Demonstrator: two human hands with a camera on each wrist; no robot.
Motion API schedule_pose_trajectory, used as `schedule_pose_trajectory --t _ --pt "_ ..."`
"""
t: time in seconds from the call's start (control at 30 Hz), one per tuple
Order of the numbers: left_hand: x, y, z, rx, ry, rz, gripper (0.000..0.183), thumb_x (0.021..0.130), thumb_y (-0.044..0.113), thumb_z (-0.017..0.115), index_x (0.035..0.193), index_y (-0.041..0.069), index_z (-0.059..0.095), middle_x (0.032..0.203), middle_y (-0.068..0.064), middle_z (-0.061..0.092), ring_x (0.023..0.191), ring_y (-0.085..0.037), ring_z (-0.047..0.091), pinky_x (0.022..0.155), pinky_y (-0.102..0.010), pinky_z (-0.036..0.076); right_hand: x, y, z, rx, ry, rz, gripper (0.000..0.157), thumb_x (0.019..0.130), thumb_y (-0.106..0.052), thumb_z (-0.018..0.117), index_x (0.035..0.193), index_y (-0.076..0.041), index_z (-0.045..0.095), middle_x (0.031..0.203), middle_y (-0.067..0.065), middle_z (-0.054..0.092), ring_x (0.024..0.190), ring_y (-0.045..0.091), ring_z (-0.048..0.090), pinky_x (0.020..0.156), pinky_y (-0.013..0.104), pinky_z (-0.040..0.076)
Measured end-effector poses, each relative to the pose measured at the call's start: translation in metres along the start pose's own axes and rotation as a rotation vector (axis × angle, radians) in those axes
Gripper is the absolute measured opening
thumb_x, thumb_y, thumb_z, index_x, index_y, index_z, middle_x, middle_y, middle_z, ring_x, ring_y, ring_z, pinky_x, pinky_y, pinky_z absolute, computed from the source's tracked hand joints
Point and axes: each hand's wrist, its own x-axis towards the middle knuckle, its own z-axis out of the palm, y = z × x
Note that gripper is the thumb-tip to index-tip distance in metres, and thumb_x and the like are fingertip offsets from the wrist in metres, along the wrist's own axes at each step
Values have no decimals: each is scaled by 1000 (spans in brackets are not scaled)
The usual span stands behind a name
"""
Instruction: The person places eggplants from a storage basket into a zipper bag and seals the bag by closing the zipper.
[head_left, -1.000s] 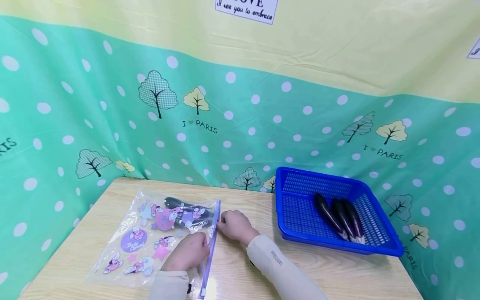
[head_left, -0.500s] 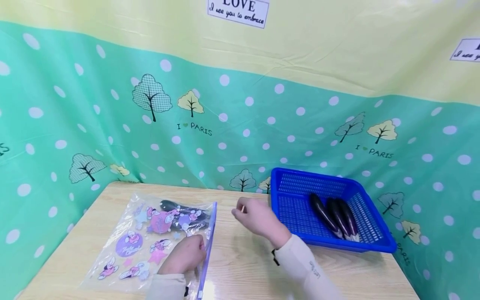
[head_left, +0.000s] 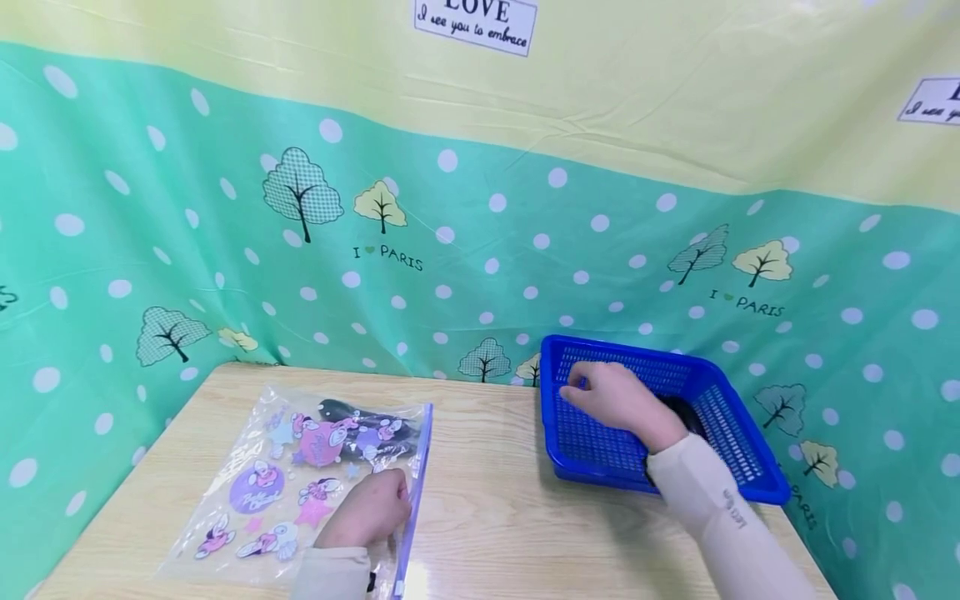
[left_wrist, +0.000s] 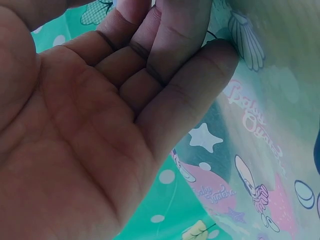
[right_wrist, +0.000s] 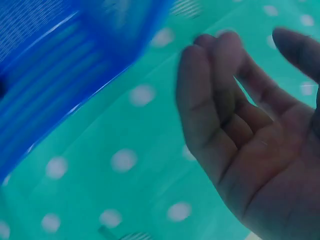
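A clear zip bag with pink and purple cartoon prints lies flat at the table's left. Dark eggplant shows through the plastic near its far side. My left hand has its fingers curled and holds the bag by the purple zip edge; the exact pinch is hidden. My right hand, loosely curled and holding nothing, hovers over the blue plastic basket. Eggplants in the basket are mostly hidden behind my right wrist. The right wrist view shows the thumb apart from the fingers.
The wooden table has bare surface between the bag and the basket. A green and yellow printed cloth hangs close behind the table and along its sides.
My right hand has left the bag's zip edge and moved right, over the basket. The left hand stays at the bag. The head view has shifted slightly.
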Motion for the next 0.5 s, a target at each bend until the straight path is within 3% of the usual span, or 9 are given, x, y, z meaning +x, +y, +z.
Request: schedule_pose_trajectory --t 0.07,0.17,0.3,0.4,0.5 --pt "0 -1 0 2 7 2 17 79 0 61 74 11 50 66 -1 47 61 -18 46 59 -35 42 3 20 -6 -71 -51 19 20 97 -27 66 101 -7 68 88 2 64 76 20 55 72 41 49" --pt "1 -1 -1 12 14 3 17 78 -1 62 74 11 50 67 -1 48 61 -18 46 59 -35 42 6 50 -10 -105 -138 53 21 96 -24 68 101 -4 65 87 4 61 76 22 54 70 41 48" --pt "1 -2 -1 20 9 3 18 78 0 63 75 12 50 67 -1 48 62 -18 46 59 -35 42 4 85 -10 -11 -258 136 25 95 -19 68 109 0 61 86 7 58 70 23 57 60 38 50" --pt "1 -1 0 13 -2 1 19 78 1 64 75 12 49 68 -1 48 63 -19 46 60 -35 42 1 107 -4 38 -310 229 19 93 -15 69 101 -1 59 80 8 56 63 24 57 52 34 48" --pt "0 -1 0 5 -12 3 20 79 1 64 75 12 49 68 -1 48 63 -19 47 61 -36 42 -1 125 3 -15 -334 260 19 91 -11 71 82 -6 55 73 8 55 56 21 58 49 30 48"
